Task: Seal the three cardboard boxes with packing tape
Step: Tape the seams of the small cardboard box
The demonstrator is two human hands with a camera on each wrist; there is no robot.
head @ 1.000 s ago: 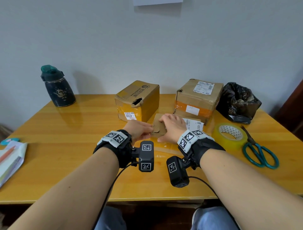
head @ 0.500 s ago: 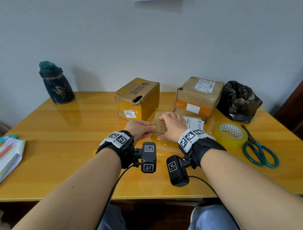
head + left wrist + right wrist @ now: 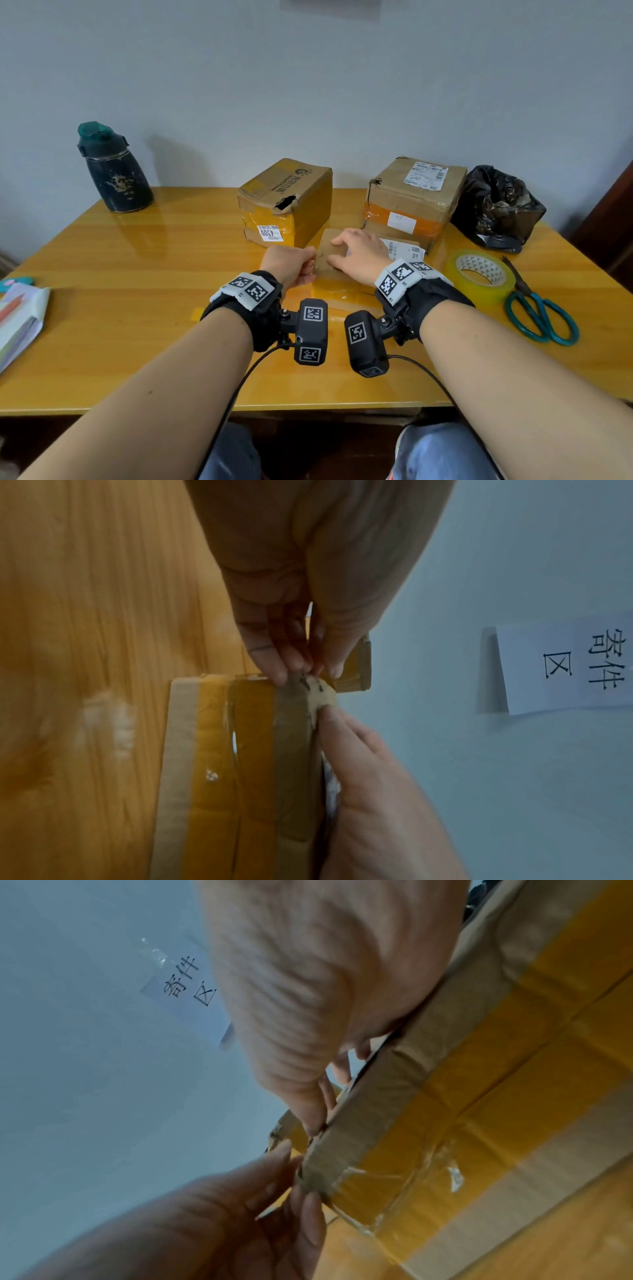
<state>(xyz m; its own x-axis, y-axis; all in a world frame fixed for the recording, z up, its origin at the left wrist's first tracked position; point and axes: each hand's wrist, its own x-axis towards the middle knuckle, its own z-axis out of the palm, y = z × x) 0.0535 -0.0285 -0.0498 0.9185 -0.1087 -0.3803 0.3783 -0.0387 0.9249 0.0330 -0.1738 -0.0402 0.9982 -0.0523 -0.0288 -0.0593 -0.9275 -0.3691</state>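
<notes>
- Flat box [image 3: 337, 274] lies on the tabletop [image 3: 137, 308] near the middle, just in front of the two taller boxes; bands of yellow tape cross its near side; a white label [image 3: 404, 248] shows on its right part
- Left hand [image 3: 291, 265] is at the flat box's left end; its grip is clenched on the torn cardboard edge there, fingertips [image 3: 284, 666] pinching the corner flap
- Right hand [image 3: 359, 257] lies on top of the flat box; thumb [image 3: 308, 1110] and fingers curl over the top flap near the left corner, so its grip grasps the flap
- Left box [image 3: 287, 202] stands far of the hands, a dark hole torn in its top edge, a small white sticker low on its front
- Right box [image 3: 414, 198] stands to the right of it, an orange tape band round it, a shipping label on top
- Tape roll [image 3: 479, 275] lies flat at the right, near the right wrist; scissors [image 3: 537, 308] with teal handles lie just right of it
- Black bag [image 3: 496, 205] sits at the far right, beside the right box
- Bottle [image 3: 113, 168] stands far left; papers [image 3: 20, 315] lie at the left edge
- A paper sign [image 3: 561, 666] hangs on the wall
</notes>
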